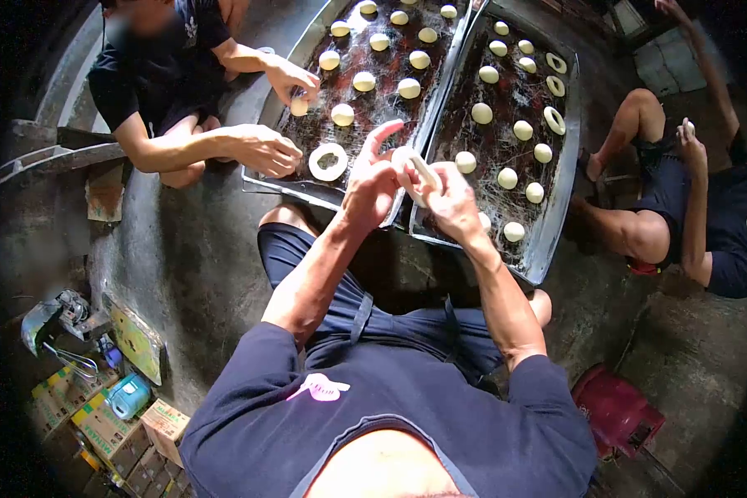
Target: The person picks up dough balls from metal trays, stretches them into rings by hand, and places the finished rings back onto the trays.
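In front of me, over the gap between two trays, a pale dough ring [424, 171] is up in the air between both hands. My right hand [455, 203] grips its near side with curled fingers. My left hand [370, 184] holds the ring's other side, one finger stretched out away from it; its grip is partly hidden. On the left tray [328, 196], a finished-looking dough ring [328, 162] lies beside several round dough balls [342, 114]. Across the right tray [539, 264] are more dough balls [507, 178] and several dough rings [554, 120] along its right edge.
At the left, a co-worker's hand [290, 81] is on a dough ball, the other hand [266, 151] near the tray edge. Another person [681, 207] sits at the right. A red gas cylinder [614, 411] stands lower right; cardboard boxes [112, 427] and a whisk [73, 359] are lower left.
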`<state>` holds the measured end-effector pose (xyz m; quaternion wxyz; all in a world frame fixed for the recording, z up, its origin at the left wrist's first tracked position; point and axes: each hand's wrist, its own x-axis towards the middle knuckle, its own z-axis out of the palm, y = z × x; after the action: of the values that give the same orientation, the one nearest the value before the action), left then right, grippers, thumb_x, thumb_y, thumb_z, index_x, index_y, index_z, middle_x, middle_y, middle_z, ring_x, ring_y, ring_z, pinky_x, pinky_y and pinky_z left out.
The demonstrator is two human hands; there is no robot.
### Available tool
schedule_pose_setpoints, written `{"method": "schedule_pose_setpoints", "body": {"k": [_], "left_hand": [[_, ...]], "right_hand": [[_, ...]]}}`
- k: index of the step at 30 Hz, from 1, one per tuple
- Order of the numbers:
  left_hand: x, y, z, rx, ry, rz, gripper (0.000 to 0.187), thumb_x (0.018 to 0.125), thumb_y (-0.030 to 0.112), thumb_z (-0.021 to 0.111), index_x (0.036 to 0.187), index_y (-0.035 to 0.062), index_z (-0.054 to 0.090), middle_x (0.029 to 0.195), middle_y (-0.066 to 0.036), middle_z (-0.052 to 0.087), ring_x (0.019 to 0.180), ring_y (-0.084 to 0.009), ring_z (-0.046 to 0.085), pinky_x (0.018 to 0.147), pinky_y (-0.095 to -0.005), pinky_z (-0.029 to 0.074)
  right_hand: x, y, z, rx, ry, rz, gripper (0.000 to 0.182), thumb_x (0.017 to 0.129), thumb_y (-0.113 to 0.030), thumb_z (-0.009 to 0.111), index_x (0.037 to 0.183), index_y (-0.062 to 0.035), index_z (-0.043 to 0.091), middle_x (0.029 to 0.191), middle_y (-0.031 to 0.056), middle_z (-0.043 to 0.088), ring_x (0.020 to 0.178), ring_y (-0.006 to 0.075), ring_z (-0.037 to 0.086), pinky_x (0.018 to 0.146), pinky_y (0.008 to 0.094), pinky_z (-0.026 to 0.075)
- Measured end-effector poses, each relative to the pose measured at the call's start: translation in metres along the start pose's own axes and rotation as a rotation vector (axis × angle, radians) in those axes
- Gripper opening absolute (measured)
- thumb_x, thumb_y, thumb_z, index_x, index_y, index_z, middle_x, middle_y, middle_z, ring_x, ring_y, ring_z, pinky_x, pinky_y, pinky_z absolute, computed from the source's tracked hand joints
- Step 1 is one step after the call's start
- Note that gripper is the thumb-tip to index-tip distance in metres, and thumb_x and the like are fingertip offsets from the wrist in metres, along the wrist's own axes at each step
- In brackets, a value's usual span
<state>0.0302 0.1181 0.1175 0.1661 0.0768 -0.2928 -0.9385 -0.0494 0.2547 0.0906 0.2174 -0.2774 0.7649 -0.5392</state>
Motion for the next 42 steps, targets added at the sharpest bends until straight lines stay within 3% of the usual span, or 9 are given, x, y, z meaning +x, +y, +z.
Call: {"method": "schedule_pose_setpoints", "body": {"k": [3, 6, 11, 16, 22, 24, 31, 36, 42], "left_hand": [[-0.006, -0.018, -0.008, 0.385, -0.137, -0.469, 0.04, 0.083, 0.018, 0.064, 0.117, 0.0016, 0.053, 0.078, -0.003, 0.061, 0.064, -0.0126, 0.06, 0.06, -0.0255, 0.05], [0.001, -0.013, 0.006, 0.295, -0.123, -0.279, 0.025, 0.087, 0.017, 0.063, 0.104, 0.0004, 0.056, 0.088, -0.007, 0.063, 0.075, -0.0132, 0.063, 0.07, -0.0283, 0.052], [0.017, 0.004, 0.024, 0.722, -0.074, -0.74, 0.03, 0.086, 0.023, 0.064, 0.102, -0.0013, 0.056, 0.066, -0.005, 0.06, 0.047, -0.0133, 0.057, 0.05, -0.0277, 0.054], [0.017, -0.002, 0.096, 0.519, -0.362, -0.153, 0.025, 0.089, 0.022, 0.062, 0.101, -0.0002, 0.059, 0.08, -0.004, 0.062, 0.063, -0.0094, 0.058, 0.055, -0.025, 0.051], [-0.002, -0.02, 0.112, 0.746, -0.377, -0.703, 0.026, 0.089, 0.025, 0.064, 0.1, 0.0016, 0.061, 0.073, -0.001, 0.057, 0.058, -0.0073, 0.052, 0.048, -0.0215, 0.041], [0.001, -0.028, 0.094, 0.531, -0.327, -0.248, 0.028, 0.09, 0.026, 0.062, 0.101, -0.0001, 0.061, 0.075, -0.004, 0.062, 0.063, -0.0094, 0.057, 0.052, -0.0238, 0.046], [-0.007, -0.038, -0.014, 0.196, -0.049, -0.317, 0.043, 0.086, 0.017, 0.066, 0.121, -0.0009, 0.049, 0.101, -0.014, 0.062, 0.088, -0.0201, 0.064, 0.08, -0.0323, 0.054], [0.025, 0.026, -0.053, 0.491, 0.165, -0.298, 0.061, 0.086, 0.026, 0.065, 0.135, 0.0009, 0.038, 0.116, -0.014, 0.059, 0.105, -0.0215, 0.06, 0.087, -0.035, 0.05], [0.048, 0.076, -0.126, 0.382, 0.096, -0.016, 0.041, 0.09, 0.024, 0.057, 0.124, 0.0025, 0.051, 0.112, -0.014, 0.062, 0.105, -0.0233, 0.06, 0.092, -0.038, 0.047]], "right_hand": [[0.003, -0.012, -0.038, 0.635, 0.132, 0.21, 0.032, 0.081, 0.001, 0.056, 0.11, 0.0046, 0.043, 0.09, 0.0137, 0.062, 0.08, 0.0186, 0.063, 0.069, 0.029, 0.054], [-0.009, 0.003, -0.035, 1.088, -0.067, 0.287, 0.03, 0.085, -0.005, 0.062, 0.108, 0.0037, 0.045, 0.086, 0.0106, 0.059, 0.07, 0.0135, 0.059, 0.064, 0.0259, 0.051], [-0.026, -0.013, -0.063, 0.638, -0.19, 0.136, 0.021, 0.09, -0.011, 0.06, 0.104, 0.0001, 0.049, 0.082, 0.0049, 0.059, 0.069, 0.0099, 0.059, 0.061, 0.0237, 0.05], [-0.034, -0.036, -0.096, 1.002, -0.115, -0.127, 0.019, 0.092, -0.015, 0.058, 0.103, -0.0005, 0.053, 0.084, 0.007, 0.062, 0.064, 0.0104, 0.058, 0.058, 0.0235, 0.049], [-0.032, -0.02, -0.133, 0.899, -0.228, -0.091, 0.015, 0.094, -0.016, 0.054, 0.096, -0.0009, 0.056, 0.074, 0.0063, 0.062, 0.056, 0.0104, 0.057, 0.051, 0.0224, 0.044], [-0.04, -0.007, -0.129, 0.748, -0.308, 0.123, 0.013, 0.092, -0.016, 0.057, 0.094, -0.0033, 0.055, 0.073, 0.0042, 0.06, 0.056, 0.0098, 0.055, 0.053, 0.021, 0.044], [0.002, -0.028, -0.109, 0.41, -0.275, 0.068, 0.013, 0.09, -0.013, 0.061, 0.089, -0.0009, 0.057, 0.074, 0.0029, 0.06, 0.064, 0.0076, 0.058, 0.057, 0.022, 0.046], [0.073, -0.015, -0.031, -0.62, -0.152, -0.031, 0.032, 0.084, -0.03, 0.064, 0.094, -0.0006, 0.059, 0.084, 0.0227, 0.065, 0.081, 0.0417, 0.062, 0.073, 0.0466, 0.049], [0.156, 0.032, 0.042, 0.149, -0.114, 0.18, 0.04, 0.092, -0.039, 0.055, 0.088, 0.0006, 0.059, 0.069, 0.0059, 0.061, 0.056, 0.0121, 0.056, 0.052, 0.0249, 0.043]]}}
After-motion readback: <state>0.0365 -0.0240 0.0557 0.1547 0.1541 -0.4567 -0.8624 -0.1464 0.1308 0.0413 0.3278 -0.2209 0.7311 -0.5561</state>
